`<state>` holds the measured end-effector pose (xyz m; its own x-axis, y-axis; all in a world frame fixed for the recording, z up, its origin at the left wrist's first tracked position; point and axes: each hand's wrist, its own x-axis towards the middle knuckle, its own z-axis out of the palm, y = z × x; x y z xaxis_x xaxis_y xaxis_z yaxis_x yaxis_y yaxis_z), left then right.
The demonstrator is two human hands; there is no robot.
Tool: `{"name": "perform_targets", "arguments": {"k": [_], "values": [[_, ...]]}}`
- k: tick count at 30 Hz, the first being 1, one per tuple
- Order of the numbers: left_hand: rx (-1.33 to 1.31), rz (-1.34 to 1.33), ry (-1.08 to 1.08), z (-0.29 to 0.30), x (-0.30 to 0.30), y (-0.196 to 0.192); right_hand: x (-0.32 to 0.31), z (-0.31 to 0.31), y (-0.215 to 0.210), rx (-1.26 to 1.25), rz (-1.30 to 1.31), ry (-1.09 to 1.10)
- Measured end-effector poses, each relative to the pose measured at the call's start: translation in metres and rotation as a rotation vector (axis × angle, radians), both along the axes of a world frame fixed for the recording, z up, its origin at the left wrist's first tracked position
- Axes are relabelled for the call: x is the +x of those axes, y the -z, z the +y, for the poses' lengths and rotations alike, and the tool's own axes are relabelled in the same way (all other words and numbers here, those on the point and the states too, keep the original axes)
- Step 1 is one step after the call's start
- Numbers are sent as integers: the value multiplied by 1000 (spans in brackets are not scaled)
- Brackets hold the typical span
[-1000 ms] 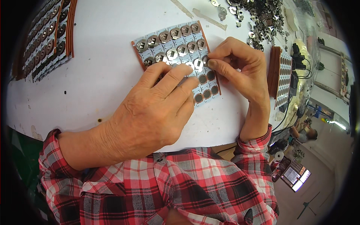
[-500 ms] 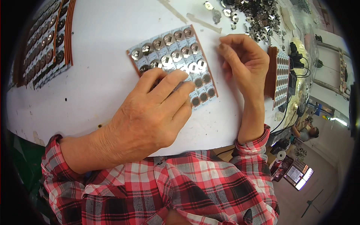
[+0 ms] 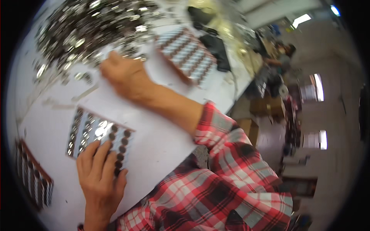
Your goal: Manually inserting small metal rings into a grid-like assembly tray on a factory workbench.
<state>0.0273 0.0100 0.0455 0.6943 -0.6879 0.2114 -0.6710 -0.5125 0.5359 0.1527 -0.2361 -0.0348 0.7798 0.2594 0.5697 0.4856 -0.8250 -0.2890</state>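
Note:
My left hand [image 3: 98, 173] lies open, its fingers stretched over the lower part of a light blue circuit board panel [image 3: 79, 129] on the white table. Rows of round discs cover the panel. Shiny metal pieces sit on the rows to its left, while those to its right show bare dark circles. Blurred by motion, my right hand [image 3: 125, 75] is at the lower edge of a big heap of small shiny metal pieces [image 3: 92, 30]. Its fingers look bunched, but whether they hold a piece cannot be made out.
A stack of similar panels [image 3: 187, 54] stands right of the heap, beside black devices [image 3: 216, 50] and a yellowish plastic sheet. More filled panels [image 3: 32, 177] lie at the far left. Another person [image 3: 283, 57] sits in the background, near cardboard boxes [image 3: 268, 107].
The view has swung to the right. My right hand has moved from beside the panel to the metal heap. My left hand's fingers, bent over the panel before, now lie stretched on it.

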Motion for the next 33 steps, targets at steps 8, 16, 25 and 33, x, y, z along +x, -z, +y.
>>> {"name": "perform_targets", "arguments": {"k": [8, 16, 25, 33], "values": [[-310, -100, -169, 11, 14, 27, -59, 20, -71, 873, 980, -301], [-534, 377, -388, 1, 11, 18, -80, 39, -69, 1051, 1123, -454], [-829, 910, -388, 6, 11, 0, -81, 30, -76, 1068, 1227, -600], [-742, 811, -368, 12, 10, 7, -84, 40, -72, 1012, 1105, -519]]}}
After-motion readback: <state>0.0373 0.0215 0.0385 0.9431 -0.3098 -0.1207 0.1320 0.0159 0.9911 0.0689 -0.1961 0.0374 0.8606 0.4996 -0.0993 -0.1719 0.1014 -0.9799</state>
